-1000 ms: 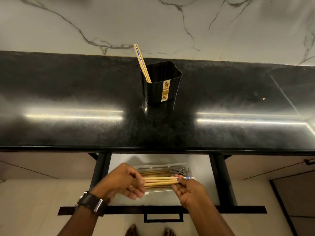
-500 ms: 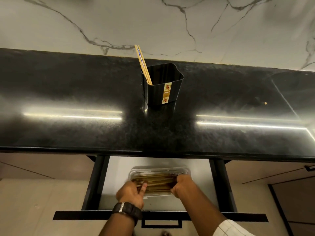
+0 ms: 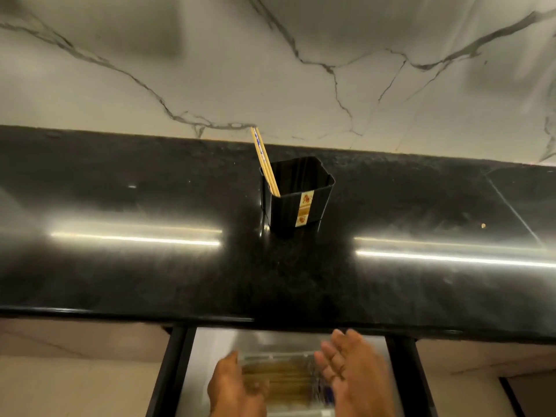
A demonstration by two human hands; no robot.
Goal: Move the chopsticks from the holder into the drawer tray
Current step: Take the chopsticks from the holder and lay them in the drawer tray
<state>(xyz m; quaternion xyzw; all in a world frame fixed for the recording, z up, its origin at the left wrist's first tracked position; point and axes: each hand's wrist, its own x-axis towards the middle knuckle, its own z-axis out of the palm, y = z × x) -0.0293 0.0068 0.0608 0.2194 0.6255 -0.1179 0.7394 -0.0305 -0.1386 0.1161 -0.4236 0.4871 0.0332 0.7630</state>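
Chopsticks [image 3: 264, 159]: two lean in the holder [image 3: 298, 197] at 12 o'clock on the counter [image 3: 150, 281], the rest [image 3: 279, 380] lie blurry in the tray [image 3: 282, 353] at 6. Your left hand [image 3: 234, 386] and right hand [image 3: 352, 368] hover over it, both spread and holding nothing.

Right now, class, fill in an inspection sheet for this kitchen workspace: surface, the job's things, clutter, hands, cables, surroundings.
Surface: glossy black countertop, streaked with light reflections.
Job's things: black holder upright on the counter, two chopsticks leaning against its left rim; a bundle of chopsticks lies in the clear tray inside the open drawer.
Clutter: one small speck on the counter's right.
Hands: left hand and right hand over the tray, blurred, fingers spread, holding nothing.
Cables: nothing seen.
Surroundings: veined marble wall behind; pale cabinet fronts below.
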